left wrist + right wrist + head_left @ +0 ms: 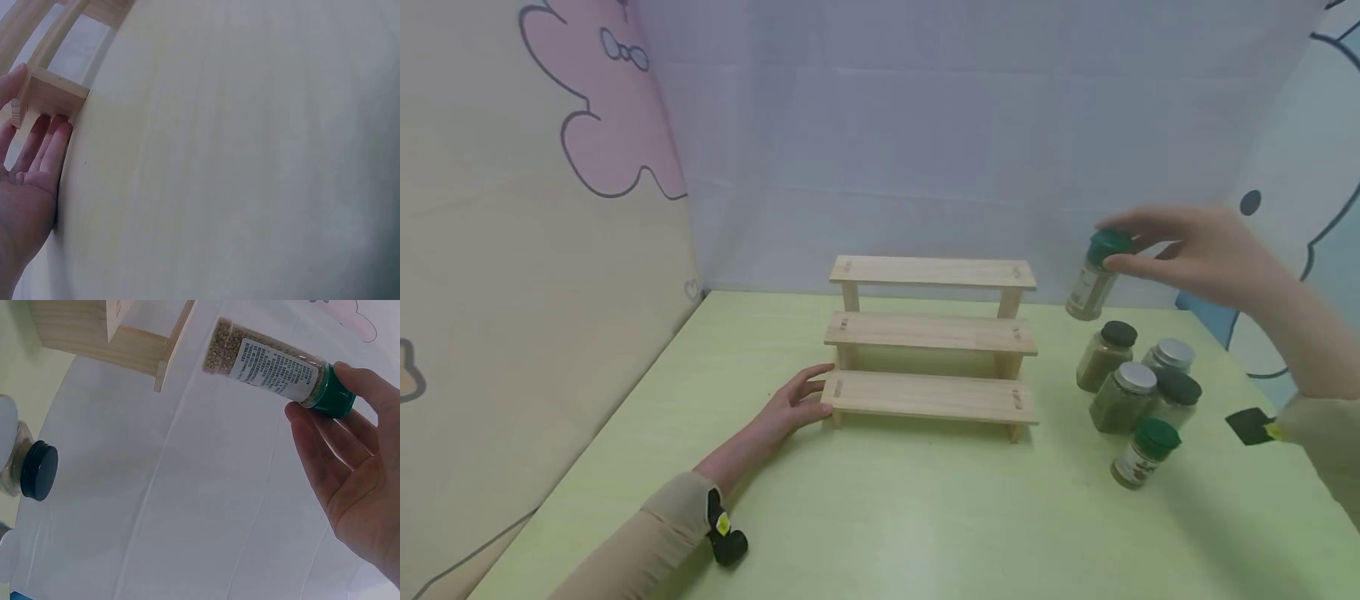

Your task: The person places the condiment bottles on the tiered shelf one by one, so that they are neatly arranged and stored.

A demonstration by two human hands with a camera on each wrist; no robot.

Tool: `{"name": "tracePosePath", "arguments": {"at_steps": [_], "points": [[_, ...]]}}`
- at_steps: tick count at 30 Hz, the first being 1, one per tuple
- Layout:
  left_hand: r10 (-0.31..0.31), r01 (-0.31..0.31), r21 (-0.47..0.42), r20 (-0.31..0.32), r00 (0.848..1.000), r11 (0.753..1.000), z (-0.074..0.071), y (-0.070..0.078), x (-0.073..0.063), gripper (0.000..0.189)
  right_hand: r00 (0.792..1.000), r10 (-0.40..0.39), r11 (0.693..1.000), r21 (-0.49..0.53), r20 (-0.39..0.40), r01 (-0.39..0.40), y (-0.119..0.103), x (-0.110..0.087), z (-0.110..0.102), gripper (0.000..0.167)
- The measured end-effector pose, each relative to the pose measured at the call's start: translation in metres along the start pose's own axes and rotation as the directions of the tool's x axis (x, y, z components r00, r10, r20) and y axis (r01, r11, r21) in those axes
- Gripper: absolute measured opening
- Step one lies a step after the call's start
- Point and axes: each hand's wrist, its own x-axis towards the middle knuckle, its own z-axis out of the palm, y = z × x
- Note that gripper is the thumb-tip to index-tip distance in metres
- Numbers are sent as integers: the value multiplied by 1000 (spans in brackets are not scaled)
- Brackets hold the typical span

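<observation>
My right hand (1195, 250) holds a spice bottle (1090, 287) by its green cap, in the air at the right of a three-tier wooden rack (928, 329). In the right wrist view, the bottle (269, 365) tilts, showing light brown grains and a white label; thumb and fingers pinch its cap. At the rack's lower left end, my left hand (793, 404) holds the bottom step. The left wrist view shows the left hand's (34, 181) thumb and fingers about the end of the step, with some fingertips against the leg (56, 94).
Right of the rack stand a dark-lidded jar (1105, 358), a silver-lidded jar (1120, 400), another silver-lidded jar (1171, 357), another dark-lidded jar (1176, 396) and a green-capped bottle (1138, 462). A pale cloth wall (962, 150) rises behind the yellow-green table (925, 517).
</observation>
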Motion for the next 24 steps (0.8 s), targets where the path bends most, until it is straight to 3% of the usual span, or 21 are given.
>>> {"name": "tracePosePath", "arguments": {"at_steps": [9, 16, 24], "points": [[-8, 8, 5, -15, 1000, 1000, 1, -1, 1, 65, 997, -76, 996, 38, -12, 76, -26, 47, 13, 46], [-1, 1, 3, -14, 1000, 1000, 2, 0, -2, 65, 994, -105, 981, 165, -17, 107, -47, 81, 22, 43], [-2, 2, 5, -14, 1000, 1000, 2, 0, -2, 64, 995, -104, 966, 237, -4, 102, -66, 118, 35, 43]]}}
